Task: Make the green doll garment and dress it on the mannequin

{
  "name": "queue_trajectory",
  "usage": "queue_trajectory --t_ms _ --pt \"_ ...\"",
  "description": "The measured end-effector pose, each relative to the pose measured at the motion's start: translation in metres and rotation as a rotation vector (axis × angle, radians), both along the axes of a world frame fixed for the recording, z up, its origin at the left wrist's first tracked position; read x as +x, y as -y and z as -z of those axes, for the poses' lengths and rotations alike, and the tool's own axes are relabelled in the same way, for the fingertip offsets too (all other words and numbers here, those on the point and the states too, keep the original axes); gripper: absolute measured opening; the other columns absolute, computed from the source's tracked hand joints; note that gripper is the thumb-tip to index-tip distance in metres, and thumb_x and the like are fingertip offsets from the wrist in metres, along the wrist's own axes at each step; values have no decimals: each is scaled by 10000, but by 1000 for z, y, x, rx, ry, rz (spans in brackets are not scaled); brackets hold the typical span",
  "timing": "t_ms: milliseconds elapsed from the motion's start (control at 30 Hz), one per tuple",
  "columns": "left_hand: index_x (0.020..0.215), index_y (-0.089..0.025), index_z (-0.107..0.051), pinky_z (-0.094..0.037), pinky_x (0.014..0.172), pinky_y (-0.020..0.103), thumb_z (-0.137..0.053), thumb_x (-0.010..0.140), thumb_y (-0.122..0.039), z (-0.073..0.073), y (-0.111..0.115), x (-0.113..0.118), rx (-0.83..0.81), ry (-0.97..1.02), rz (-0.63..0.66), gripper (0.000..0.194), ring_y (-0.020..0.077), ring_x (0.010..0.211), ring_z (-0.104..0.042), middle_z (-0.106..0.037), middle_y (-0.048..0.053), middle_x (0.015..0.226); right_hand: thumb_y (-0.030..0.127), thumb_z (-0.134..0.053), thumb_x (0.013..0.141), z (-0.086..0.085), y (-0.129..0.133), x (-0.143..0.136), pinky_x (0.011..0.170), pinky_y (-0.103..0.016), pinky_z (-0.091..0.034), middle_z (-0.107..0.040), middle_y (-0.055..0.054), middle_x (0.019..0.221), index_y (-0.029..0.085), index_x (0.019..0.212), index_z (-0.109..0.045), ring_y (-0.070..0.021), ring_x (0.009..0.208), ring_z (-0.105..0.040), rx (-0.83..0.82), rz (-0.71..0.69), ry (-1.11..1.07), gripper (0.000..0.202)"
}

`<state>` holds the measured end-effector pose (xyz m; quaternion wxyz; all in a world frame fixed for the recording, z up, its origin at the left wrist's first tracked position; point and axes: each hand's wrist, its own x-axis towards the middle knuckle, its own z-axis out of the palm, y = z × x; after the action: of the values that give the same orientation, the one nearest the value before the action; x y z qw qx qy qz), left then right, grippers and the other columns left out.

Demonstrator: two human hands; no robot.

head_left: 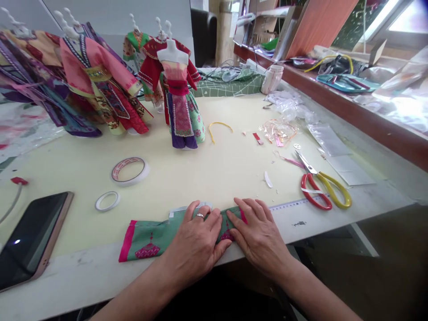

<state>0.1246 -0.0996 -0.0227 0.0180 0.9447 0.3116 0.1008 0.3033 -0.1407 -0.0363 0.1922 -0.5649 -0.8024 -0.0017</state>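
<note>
A narrow piece of green fabric point(163, 233) with pink end bands and a magenta lantern-like print lies along the table's front edge. My left hand point(197, 234), wearing a ring, rests on its middle, fingers bent and thumb apart. Pressed on the right end is my right hand point(257, 227), its fingers stretched out flat. Both hands hide part of the cloth, and the thumbs lie close together. Behind the left fingers, a pale strip point(190, 208) shows along the fabric's upper edge. A ruler point(290, 204) is printed or lying just right of my right hand.
Scissors point(316, 178) with red and yellow handles lie at right. Two tape rolls point(142, 174) point(107, 201) and a phone point(36, 232) are at left. Dressed doll stands point(179, 96) fill the back left. Yellow cord point(220, 124), scraps and plastic bags point(290, 107) lie farther back.
</note>
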Motion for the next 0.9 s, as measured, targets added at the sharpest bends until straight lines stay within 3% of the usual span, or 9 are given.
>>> queue_trajectory --t_ms 300,633,900 --pt "1076 -123 -601 -284 999 506 -485 870 -263 -16 1 -30 52 210 -34 275 259 1019 -534 -650 84 1061 270 -482 881 -1 0 1 989 -512 -346 -490 -135 1265 170 1080 -614 -279 1159 -411 19 2 -76 259" --pt "1059 -121 -610 -305 993 506 -494 868 -276 -4 6 -34 50 205 -10 272 263 1022 -536 -657 68 1073 264 -498 863 -9 -4 -11 979 -503 -356 -519 -130 1236 175 1085 -612 -281 1140 -434 77 -18 -54 264" --pt "1057 -123 -603 -304 1000 509 -483 869 -292 2 7 -29 7 182 -9 281 266 1034 -529 -647 76 1082 263 -478 871 -4 -10 -21 990 -504 -342 -536 -114 1231 196 1062 -626 -276 1138 -440 83 -25 -29 251"
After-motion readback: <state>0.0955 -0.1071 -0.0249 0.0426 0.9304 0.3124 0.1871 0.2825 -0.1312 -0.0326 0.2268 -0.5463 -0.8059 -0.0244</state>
